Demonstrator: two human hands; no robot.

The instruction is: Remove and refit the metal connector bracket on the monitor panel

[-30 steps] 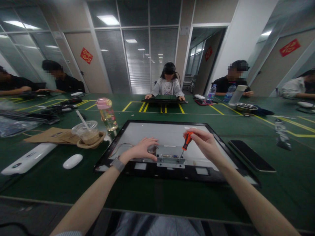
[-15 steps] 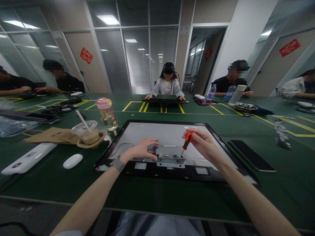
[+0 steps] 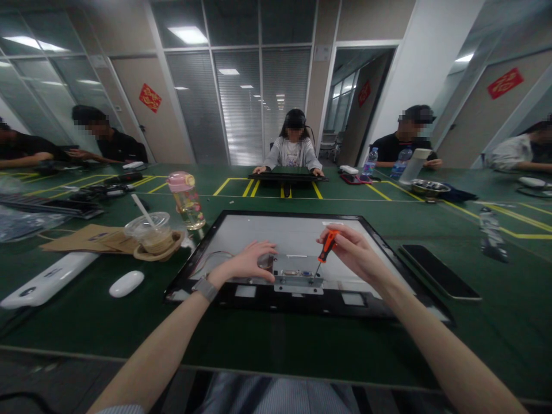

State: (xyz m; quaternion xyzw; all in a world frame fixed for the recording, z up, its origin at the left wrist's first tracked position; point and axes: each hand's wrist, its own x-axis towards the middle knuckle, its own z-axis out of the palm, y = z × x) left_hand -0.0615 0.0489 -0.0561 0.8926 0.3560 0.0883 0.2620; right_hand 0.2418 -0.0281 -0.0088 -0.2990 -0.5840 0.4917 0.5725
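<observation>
A flat panel [image 3: 254, 230] with a black frame lies on the table, pale grey back upward. Near its front edge sits a metal bracket [image 3: 297, 283] with connector ports, including a blue one. At the bracket's left end is my left hand [image 3: 248, 261], thumb low at the edge and fingers curved above, steadying it. My right hand [image 3: 353, 247] grips an orange and black screwdriver [image 3: 328, 246] between thumb and fingers. The tool leans, its shaft pointing down at the right end of the bracket; whether the tip sits in a screw is too small to tell.
Left of the panel are a drink cup [image 3: 150, 233], a pink-lidded bottle [image 3: 186, 201], a white earbud case [image 3: 126, 283] and a long white device [image 3: 47, 282]. A black phone [image 3: 437, 271] lies close on the right. Across the green table [image 3: 276, 345], several people sit working.
The screwdriver's handle has shifted slightly and turned in my right hand. My left hand stays at the bracket; the view has moved a touch.
</observation>
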